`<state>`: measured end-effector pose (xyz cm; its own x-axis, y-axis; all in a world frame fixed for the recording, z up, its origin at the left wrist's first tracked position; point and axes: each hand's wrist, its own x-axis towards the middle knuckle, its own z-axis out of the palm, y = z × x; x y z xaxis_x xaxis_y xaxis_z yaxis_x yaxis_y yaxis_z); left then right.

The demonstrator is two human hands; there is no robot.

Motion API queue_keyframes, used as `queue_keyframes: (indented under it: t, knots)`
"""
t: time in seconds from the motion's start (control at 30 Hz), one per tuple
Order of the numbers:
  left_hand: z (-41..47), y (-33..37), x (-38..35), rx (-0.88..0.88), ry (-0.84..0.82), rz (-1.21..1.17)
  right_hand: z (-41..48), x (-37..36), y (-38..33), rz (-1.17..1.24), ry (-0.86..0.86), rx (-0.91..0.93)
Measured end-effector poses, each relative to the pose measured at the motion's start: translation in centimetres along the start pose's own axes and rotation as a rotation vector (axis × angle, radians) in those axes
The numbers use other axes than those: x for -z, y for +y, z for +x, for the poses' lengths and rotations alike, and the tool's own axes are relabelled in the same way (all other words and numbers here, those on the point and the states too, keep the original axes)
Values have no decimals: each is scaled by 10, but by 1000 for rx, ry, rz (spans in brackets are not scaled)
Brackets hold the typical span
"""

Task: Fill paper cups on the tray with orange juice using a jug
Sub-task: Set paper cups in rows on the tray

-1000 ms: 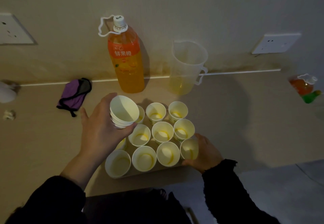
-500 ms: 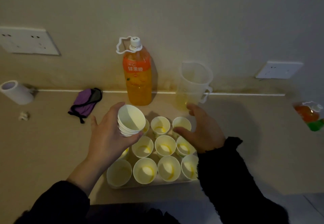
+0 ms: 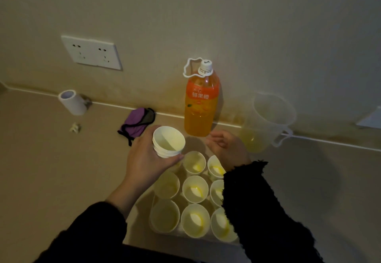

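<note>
paper cups (image 3: 194, 188) on tray (image 3: 142, 201), lower centre: each barely wetted, filling judged mostly left; jug (image 3: 268, 122), right: nearly empty; left hand (image 3: 144, 159) grip grasping cup stack (image 3: 168, 144); right hand (image 3: 226, 149) grip released, empty

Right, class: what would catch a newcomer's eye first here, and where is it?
The bright orange juice bottle stands out first, upright by the wall behind the tray. Next comes the stack of paper cups that the left hand grips above the rows of cups on the tray. A clear jug, nearly empty, stands right of the bottle.
</note>
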<state>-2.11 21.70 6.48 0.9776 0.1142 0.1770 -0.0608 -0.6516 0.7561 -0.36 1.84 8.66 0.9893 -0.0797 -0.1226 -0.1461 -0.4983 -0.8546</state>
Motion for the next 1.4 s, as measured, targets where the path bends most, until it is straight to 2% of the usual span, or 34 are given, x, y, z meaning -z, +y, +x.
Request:
queue_keyframes:
  t: [0.27,0.6,0.83,1.13,1.4]
  knots:
    - [90,-37,-28,62,-121,-170,30,-9,15,76,63,-125]
    - [159,-79,-70,224,-200,-130,53,-7,24,95,165,-213]
    - [181,-98,-88,253,-225,-80,61,-5,32,52,196,-299]
    - [200,-112,-93,278,-272,-74,63,-11,41,55,236,-310]
    - [206,-107,-98,289,-240,-85,58,-14,43,-19,248,-292]
